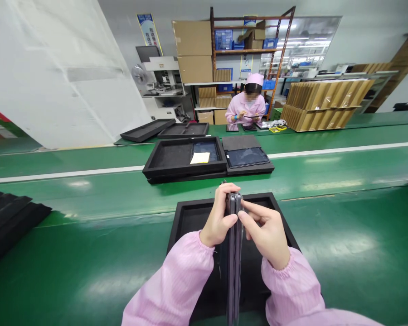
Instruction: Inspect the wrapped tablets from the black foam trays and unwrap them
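Two thin grey tablets [234,262] stand on edge, face to face, above a black foam tray [190,217]. My left hand [221,215] is closed around their far left side, thumb on the near edge. My right hand [267,228] pinches the right-hand tablet near its upper end, thumb and fingers on its edge. Both pink sleeves reach in from below, partly covering the tray. What lies between the two tablets is hidden.
Ahead, a black foam tray [156,165] holds a tablet under a yellow paper [200,157]. Beside it a dark tablet [247,156] lies on black foam. More trays [183,130] lie behind; foam pieces [10,217] are stacked left. A co-worker [246,106] sits opposite near cardboard dividers [323,106].
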Demonstrator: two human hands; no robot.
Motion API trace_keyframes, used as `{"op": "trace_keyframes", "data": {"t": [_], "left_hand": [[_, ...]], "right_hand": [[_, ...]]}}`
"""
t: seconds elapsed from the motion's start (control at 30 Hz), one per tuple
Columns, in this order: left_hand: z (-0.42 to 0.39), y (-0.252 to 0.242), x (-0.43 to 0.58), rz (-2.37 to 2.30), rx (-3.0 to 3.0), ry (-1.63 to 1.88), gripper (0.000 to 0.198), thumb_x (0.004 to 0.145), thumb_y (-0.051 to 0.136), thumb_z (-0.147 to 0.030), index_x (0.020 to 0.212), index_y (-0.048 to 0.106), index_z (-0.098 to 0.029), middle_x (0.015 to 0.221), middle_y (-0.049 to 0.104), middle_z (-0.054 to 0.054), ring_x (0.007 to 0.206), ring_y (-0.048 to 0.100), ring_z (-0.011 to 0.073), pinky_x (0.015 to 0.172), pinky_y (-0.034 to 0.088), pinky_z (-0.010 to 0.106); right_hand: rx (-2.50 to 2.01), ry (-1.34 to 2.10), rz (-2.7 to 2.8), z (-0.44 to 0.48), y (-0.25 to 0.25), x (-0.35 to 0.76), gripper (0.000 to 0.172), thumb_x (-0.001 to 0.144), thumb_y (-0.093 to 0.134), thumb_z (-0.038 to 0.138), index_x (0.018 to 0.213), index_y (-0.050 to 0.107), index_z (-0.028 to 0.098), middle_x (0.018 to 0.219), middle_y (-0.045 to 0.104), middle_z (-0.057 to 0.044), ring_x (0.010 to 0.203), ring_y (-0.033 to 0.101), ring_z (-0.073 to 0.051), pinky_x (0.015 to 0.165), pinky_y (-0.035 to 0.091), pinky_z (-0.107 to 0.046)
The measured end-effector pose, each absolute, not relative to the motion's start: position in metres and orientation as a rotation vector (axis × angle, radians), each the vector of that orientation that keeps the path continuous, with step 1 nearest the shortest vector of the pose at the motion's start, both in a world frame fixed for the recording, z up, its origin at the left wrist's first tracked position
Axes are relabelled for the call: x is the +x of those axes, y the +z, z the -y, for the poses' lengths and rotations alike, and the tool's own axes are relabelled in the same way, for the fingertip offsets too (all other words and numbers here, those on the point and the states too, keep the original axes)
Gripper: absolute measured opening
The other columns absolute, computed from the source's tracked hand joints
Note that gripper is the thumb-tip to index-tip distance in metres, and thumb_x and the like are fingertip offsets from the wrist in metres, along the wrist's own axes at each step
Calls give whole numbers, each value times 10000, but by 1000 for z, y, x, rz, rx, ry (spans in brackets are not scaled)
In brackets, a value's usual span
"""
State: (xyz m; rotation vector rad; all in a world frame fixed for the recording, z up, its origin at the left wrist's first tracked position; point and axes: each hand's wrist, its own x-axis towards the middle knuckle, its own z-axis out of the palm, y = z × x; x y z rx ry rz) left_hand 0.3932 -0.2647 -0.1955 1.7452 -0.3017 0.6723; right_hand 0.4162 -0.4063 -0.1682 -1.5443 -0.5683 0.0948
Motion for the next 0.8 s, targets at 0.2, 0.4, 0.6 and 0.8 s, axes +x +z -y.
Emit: {"op": "trace_keyframes", "data": {"t": [0.2, 0.4, 0.6, 0.8], "left_hand": [[270, -193, 390, 288, 1742, 681, 536, 829, 483, -698, 1153, 506, -271, 1175, 514, 84, 1165, 501, 324, 1045, 397, 511], [271, -197, 390, 336, 1690, 692, 451, 871, 458, -617, 1172, 515, -286, 1187, 514, 70, 1174, 485, 312, 1059, 382, 500], [267, -202, 393, 268, 1634, 704, 446, 851, 382, -544, 1173, 532, -275, 1195, 516, 78, 1193, 463, 328, 1061, 374, 504], [267, -205, 393, 312, 1578, 701, 430, 820, 407, -435, 1199, 539, -282, 1213, 502, 58, 1203, 435, 314, 1075, 337, 480]], "right_hand": [[-1553, 23, 513, 406, -167, 413, 329, 750, 660, 335, 949, 827, 133, 359, 493, 57, 323, 423, -103, 417, 439, -259], [-1566, 34, 572, 408, -164, 415, 318, 789, 649, 324, 972, 820, 128, 361, 509, 58, 318, 466, -112, 452, 494, -271], [-1493, 89, 731, 408, -167, 419, 400, 768, 644, 253, 1122, 766, 112, 485, 616, 33, 434, 572, -138, 527, 561, -292], [-1487, 46, 789, 408, -168, 420, 371, 781, 628, 207, 1114, 757, 107, 495, 612, 37, 438, 568, -129, 529, 565, -278]]}}
